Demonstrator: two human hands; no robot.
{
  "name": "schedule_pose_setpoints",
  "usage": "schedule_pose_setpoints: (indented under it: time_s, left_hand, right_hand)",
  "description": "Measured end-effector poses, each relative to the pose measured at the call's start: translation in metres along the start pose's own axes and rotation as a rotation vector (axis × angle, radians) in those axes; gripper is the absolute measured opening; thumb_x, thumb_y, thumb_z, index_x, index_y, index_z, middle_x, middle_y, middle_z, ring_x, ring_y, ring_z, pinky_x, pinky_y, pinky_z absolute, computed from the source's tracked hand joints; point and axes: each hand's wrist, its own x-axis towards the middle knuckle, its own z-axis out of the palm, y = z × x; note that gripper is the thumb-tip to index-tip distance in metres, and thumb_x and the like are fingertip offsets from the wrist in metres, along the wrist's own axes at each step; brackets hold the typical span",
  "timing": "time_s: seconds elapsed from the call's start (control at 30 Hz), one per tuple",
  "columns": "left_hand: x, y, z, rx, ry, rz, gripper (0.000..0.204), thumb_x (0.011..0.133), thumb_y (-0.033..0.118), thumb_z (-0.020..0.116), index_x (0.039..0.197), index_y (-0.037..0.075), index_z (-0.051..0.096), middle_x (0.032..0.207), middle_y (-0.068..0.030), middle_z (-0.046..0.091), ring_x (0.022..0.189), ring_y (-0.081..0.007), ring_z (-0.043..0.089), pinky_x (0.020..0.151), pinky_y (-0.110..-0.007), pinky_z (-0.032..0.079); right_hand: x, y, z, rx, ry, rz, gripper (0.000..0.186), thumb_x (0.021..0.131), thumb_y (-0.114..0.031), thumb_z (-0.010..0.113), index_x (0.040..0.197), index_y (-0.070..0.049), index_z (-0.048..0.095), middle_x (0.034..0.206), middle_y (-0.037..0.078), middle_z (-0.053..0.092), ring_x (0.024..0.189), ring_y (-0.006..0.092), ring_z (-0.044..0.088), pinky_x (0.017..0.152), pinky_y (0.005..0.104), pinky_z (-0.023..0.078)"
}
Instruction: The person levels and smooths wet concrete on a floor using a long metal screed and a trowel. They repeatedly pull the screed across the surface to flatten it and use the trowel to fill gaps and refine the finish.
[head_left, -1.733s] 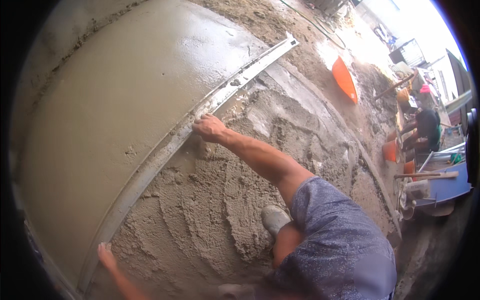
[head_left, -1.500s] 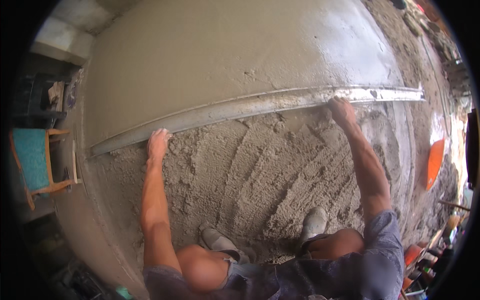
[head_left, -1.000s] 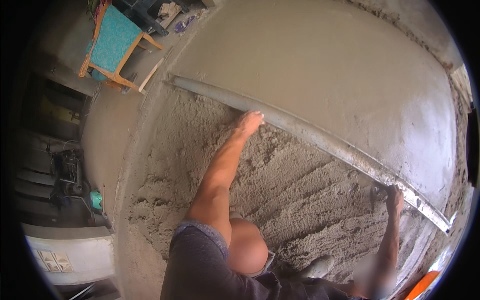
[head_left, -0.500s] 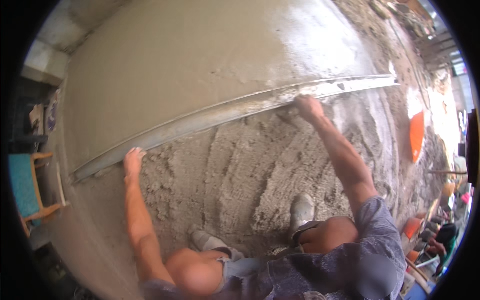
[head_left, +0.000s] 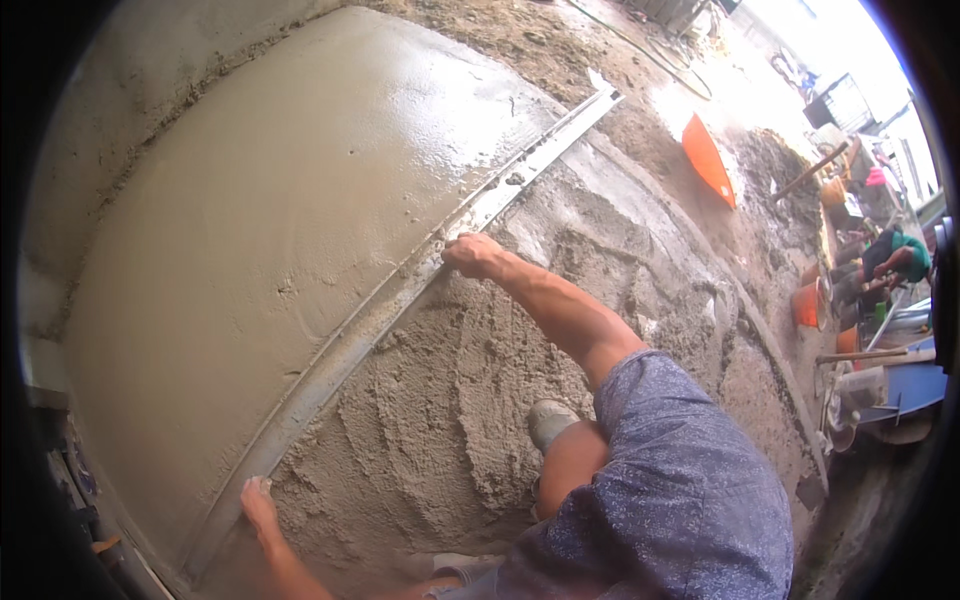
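Observation:
A long metal straightedge (head_left: 530,155) lies diagonally between smooth, wet concrete (head_left: 220,240) and rough, ridged mortar (head_left: 400,420). My right hand (head_left: 472,254) is closed on the bar's near edge, around its middle. Lower left, my left hand (head_left: 258,505) grips the same bar near its lower end, fingers curled at the edge. My boot (head_left: 550,425) and bare knee are set in the rough mortar below my right arm.
A concrete wall (head_left: 120,90) borders the slab's upper left. Right of it lie dirt with a hose, an orange curved object (head_left: 708,160), buckets (head_left: 808,305), long-handled tools and a blue tub (head_left: 905,385). Another person (head_left: 900,260) in green is bent among the buckets.
The view swung left and back to the right. Both hands stay on the straightedge, whose position on the concrete looks little changed. The other person's posture has shifted.

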Motion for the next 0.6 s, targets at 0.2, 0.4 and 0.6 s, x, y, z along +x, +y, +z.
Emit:
schedule_pose_setpoints:
  time_s: [0.2, 0.4, 0.6]
  left_hand:
    - [-0.021, -0.006, -0.009, -0.042, 0.013, -0.041, 0.020, 0.088, 0.008, 0.065, 0.103, -0.005, 0.067, 0.097, -0.0249, 0.066, 0.096, -0.0437, 0.061, 0.086, -0.048, 0.049]
    - [-0.026, -0.013, 0.003, -0.050, -0.051, -0.027, 0.022, 0.089, 0.010, 0.065, 0.106, -0.004, 0.067, 0.101, -0.0242, 0.066, 0.099, -0.0436, 0.062, 0.087, -0.048, 0.049]
    - [-0.037, 0.022, 0.014, -0.030, 0.003, 0.016, 0.020, 0.089, 0.009, 0.064, 0.104, -0.003, 0.067, 0.098, -0.0243, 0.066, 0.095, -0.0442, 0.062, 0.082, -0.050, 0.049]
  right_hand:
    - [-0.005, -0.030, -0.006, -0.006, -0.034, -0.025, 0.014, 0.092, -0.009, 0.060, 0.102, -0.010, 0.069, 0.103, 0.006, 0.070, 0.099, 0.0230, 0.068, 0.085, 0.0354, 0.059]
    - [-0.004, -0.023, 0.022, -0.012, 0.201, -0.072, 0.015, 0.084, -0.012, 0.058, 0.082, -0.009, 0.073, 0.084, 0.012, 0.073, 0.079, 0.0312, 0.072, 0.072, 0.0420, 0.060]
    - [-0.014, 0.014, 0.030, -0.028, 0.219, -0.095, 0.015, 0.083, -0.017, 0.060, 0.078, -0.009, 0.072, 0.081, 0.013, 0.072, 0.076, 0.0303, 0.071, 0.066, 0.0398, 0.059]
